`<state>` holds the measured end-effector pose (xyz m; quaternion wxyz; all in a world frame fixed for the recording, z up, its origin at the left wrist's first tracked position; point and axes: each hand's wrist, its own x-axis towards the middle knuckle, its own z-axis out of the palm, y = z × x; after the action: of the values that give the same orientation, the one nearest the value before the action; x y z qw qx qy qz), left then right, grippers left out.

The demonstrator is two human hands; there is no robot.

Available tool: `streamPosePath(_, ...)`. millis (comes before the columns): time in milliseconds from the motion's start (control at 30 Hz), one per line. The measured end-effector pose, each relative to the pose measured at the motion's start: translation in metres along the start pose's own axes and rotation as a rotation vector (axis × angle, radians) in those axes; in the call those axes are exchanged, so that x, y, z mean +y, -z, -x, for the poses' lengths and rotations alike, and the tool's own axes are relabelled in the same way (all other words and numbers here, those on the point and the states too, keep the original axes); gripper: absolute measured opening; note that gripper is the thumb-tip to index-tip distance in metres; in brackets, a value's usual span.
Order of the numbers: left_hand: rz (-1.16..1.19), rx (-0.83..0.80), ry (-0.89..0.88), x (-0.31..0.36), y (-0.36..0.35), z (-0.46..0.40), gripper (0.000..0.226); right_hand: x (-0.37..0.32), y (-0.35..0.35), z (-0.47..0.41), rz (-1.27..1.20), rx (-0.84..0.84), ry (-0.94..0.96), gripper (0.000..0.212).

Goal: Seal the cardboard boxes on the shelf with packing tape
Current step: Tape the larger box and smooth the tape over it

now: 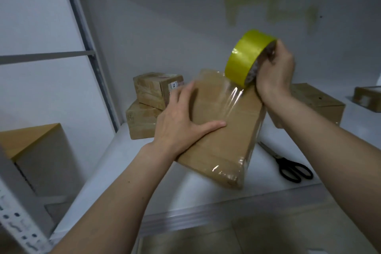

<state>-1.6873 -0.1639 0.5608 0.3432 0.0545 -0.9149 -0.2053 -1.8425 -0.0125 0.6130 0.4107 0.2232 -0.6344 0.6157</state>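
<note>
A flat brown cardboard box [222, 136] lies on the white shelf [259, 173], angled toward me. My left hand [181, 119] presses flat on its top, fingers spread. My right hand [274, 74] grips a yellow-green packing tape roll [245, 57] just above the box's far right corner. A clear strip of tape [231, 97] stretches from the roll down onto the box top. More tape shines along the box's near end.
Two stacked taped boxes [148, 101] stand at the back left. Another box [317, 101] sits behind my right arm, and one more box [369, 99] is at the far right edge. Black scissors [292, 168] lie on the shelf at the right. A metal upright [90, 47] borders the left.
</note>
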Motion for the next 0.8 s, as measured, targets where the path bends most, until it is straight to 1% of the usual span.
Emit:
streamPosePath(67, 0.079, 0.055, -0.072, -0.001, 0.002, -0.005, 0.126, -0.020, 0.008, 0.002, -0.109, 0.034, 0.142, 0.016)
streamPosePath(100, 0.087, 0.054, -0.126, 0.000, 0.002, -0.009, 0.130, -0.025, 0.012, 0.009, -0.137, 0.006, 0.204, 0.022)
streamPosePath(133, 0.076, 0.046, -0.181, 0.002, 0.002, -0.013, 0.132, -0.027, 0.016, 0.018, -0.169, -0.040, 0.253, 0.023)
streamPosePath(167, 0.056, 0.034, -0.220, 0.005, 0.003, -0.019, 0.132, -0.028, 0.019, 0.027, -0.213, -0.092, 0.284, 0.019)
streamPosePath(233, 0.037, 0.017, -0.262, 0.010, 0.005, -0.029, 0.129, -0.032, 0.025, 0.039, -0.268, -0.169, 0.320, 0.013)
streamPosePath(267, 0.041, 0.026, -0.278, 0.011, 0.006, -0.031, 0.126, -0.036, 0.027, 0.039, -0.273, -0.201, 0.323, 0.013)
streamPosePath(367, 0.036, 0.133, -0.340, 0.009, 0.003, -0.026, 0.108, -0.048, 0.033, 0.038, -0.282, -0.323, 0.282, 0.017)
streamPosePath(467, 0.080, 0.202, -0.348, 0.008, -0.001, -0.016, 0.088, -0.046, 0.039, 0.041, -0.252, -0.480, 0.370, 0.010)
streamPosePath(533, 0.125, 0.207, -0.311, 0.007, 0.000, -0.011, 0.083, -0.043, 0.041, 0.042, -0.222, -0.560, 0.463, 0.006)
streamPosePath(633, 0.120, 0.256, -0.299, 0.002, -0.001, -0.006, 0.082, -0.050, 0.038, 0.038, -0.076, -0.579, 0.567, 0.014)
streamPosePath(700, 0.102, 0.288, -0.322, -0.003, -0.002, -0.004, 0.090, -0.060, 0.032, 0.037, 0.079, -0.535, 0.739, 0.017)
streamPosePath(733, 0.118, 0.295, -0.323, -0.004, -0.001, -0.002, 0.095, -0.066, 0.029, 0.035, 0.136, -0.531, 0.818, 0.021)
streamPosePath(767, 0.150, 0.301, -0.317, -0.005, 0.000, 0.000, 0.098, -0.073, 0.025, 0.033, 0.161, -0.541, 0.851, 0.026)
streamPosePath(800, 0.172, 0.313, -0.313, -0.006, 0.002, 0.003, 0.099, -0.080, 0.021, 0.032, 0.157, -0.550, 0.838, 0.029)
